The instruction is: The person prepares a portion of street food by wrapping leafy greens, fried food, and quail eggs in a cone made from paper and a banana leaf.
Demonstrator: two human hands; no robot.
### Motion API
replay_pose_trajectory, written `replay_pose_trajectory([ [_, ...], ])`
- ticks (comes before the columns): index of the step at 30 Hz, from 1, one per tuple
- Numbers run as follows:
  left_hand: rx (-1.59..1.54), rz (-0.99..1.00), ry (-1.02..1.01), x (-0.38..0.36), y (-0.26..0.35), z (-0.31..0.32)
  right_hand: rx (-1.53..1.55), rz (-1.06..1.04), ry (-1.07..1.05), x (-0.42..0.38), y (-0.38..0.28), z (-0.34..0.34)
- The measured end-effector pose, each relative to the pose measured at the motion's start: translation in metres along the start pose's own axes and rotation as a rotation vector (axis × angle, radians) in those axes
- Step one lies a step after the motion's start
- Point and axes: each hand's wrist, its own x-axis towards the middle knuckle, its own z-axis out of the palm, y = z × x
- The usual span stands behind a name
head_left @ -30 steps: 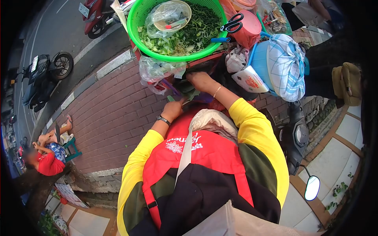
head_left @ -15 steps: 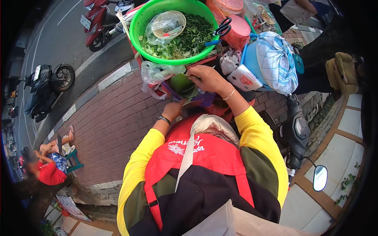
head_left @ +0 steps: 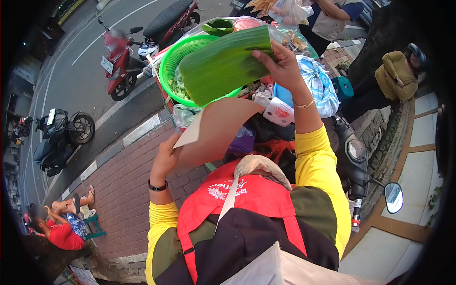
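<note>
In my left hand (head_left: 166, 153), the fingers are closed on the edge of a brown sheet of paper (head_left: 213, 128), which curves out to the right. A wide piece of banana leaf (head_left: 223, 66) is pinched at its right end by my right hand (head_left: 281, 64). The leaf lies over the paper's far side and hides most of the bright green basket (head_left: 166, 71). Chopped greens (head_left: 178, 89) show at the basket's left side. Beyond the basket is a smaller folded green leaf (head_left: 218, 27).
To the right stand a blue tub under a checked cloth (head_left: 319, 85) and a white printed pack (head_left: 279, 112). A parked scooter (head_left: 354, 147) is close on my right. One person (head_left: 396, 78) stands at right; another (head_left: 66, 228) sits at left.
Both hands have risen and moved apart from the low spot by the basket. The right now holds up a banana leaf, the left a brown paper sheet. My view has shifted slightly.
</note>
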Motion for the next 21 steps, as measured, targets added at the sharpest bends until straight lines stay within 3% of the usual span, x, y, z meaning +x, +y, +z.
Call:
replay_pose_trajectory([
  [1, 0.007, 0.012, 0.008, 0.006, 0.002, -0.004, -0.036, -0.118, 0.077, 0.006, -0.012, -0.002],
  [3, -0.648, -0.042, 0.261, 0.025, 0.005, -0.015, 0.079, -0.293, 0.311, 0.025, -0.038, 0.0],
  [6, -0.849, -0.088, 0.406, 0.066, 0.006, -0.03, 0.217, -0.345, 0.456, 0.052, -0.039, -0.002],
  [9, -0.799, -0.215, 0.449, 0.103, -0.022, -0.025, 0.319, -0.185, 0.553, 0.062, -0.012, 0.024],
  [11, -0.755, -0.249, 0.538, 0.128, -0.059, -0.008, 0.132, -0.181, 0.597, 0.054, 0.034, 0.048],
  [13, -0.71, -0.295, 0.624, 0.132, -0.095, 0.007, -0.108, 0.038, 0.563, 0.025, 0.052, 0.073],
  [15, -0.752, -0.298, 0.645, 0.129, -0.12, 0.015, -0.499, -0.11, 0.497, -0.004, 0.134, 0.087],
  [17, -0.817, -0.305, 0.657, 0.122, -0.119, 0.023, 0.029, 0.418, 0.325, -0.047, 0.157, 0.11],
  [19, -0.951, -0.287, 0.683, 0.119, -0.117, 0.029, 0.247, 0.871, 0.133, -0.06, 0.139, 0.107],
  [21, -0.974, -0.231, 0.695, 0.115, -0.134, 0.028, 0.363, 0.983, 0.061, -0.073, 0.148, 0.106],
])
